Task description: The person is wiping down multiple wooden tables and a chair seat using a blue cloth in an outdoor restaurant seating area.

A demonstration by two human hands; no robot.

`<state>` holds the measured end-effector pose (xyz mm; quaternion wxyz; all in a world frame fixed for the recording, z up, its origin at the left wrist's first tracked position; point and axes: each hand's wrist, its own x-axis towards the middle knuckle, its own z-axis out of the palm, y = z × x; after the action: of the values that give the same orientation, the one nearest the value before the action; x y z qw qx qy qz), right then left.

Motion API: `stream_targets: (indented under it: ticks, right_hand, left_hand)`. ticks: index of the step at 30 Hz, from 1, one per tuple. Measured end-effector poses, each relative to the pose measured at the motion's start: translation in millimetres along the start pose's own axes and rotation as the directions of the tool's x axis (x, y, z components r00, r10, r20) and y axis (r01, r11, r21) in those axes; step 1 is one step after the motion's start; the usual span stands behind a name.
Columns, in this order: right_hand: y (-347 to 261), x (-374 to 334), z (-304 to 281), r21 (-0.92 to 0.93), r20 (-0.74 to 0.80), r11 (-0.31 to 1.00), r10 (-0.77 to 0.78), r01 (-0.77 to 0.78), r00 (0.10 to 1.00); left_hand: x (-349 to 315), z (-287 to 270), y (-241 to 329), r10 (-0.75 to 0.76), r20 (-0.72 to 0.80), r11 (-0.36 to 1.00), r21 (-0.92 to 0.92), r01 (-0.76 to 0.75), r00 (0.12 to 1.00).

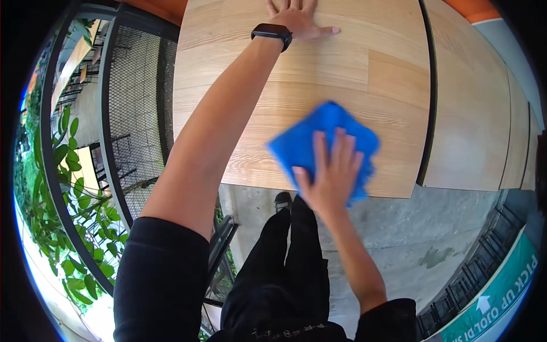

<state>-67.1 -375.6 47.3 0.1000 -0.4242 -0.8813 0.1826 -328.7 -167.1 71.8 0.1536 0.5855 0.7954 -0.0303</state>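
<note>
A blue cloth point(312, 134) lies spread at the near edge of the light wooden table point(228, 74), right of its middle. My right hand point(331, 174) lies flat on top of the cloth, fingers stretched out, slightly smeared by motion. One corner of the cloth reaches past the table's near edge. Farther off, my left hand point(296, 18) rests palm down on the bare wood with its fingers spread. A black watch point(272, 33) is on the left wrist. The left fingertips are cut off by the top of the picture.
Beyond a dark gap on the right stands another wooden table point(467, 114). A black metal railing with mesh point(134, 97) and leafy plants point(80, 199) borders the left. Dark stacked chair frames point(467, 279) and a green sign point(501, 296) are at lower right. Concrete floor point(393, 239) lies below.
</note>
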Motion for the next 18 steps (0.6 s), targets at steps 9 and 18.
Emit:
stream_targets:
  ticks: [9,18]
  right_hand:
    - [113,-24,-32,-0.253,-0.209,0.915,0.266,-0.315,0.941]
    - [7,129,21,-0.158,-0.259,0.985,0.027,-0.07,0.966]
  left_hand:
    - [0,3,3,0.007,-0.015,1.0,0.002,-0.007,1.0]
    - [-26,14,-150,-0.041,-0.385,0.747,-0.625,-0.228,0.922]
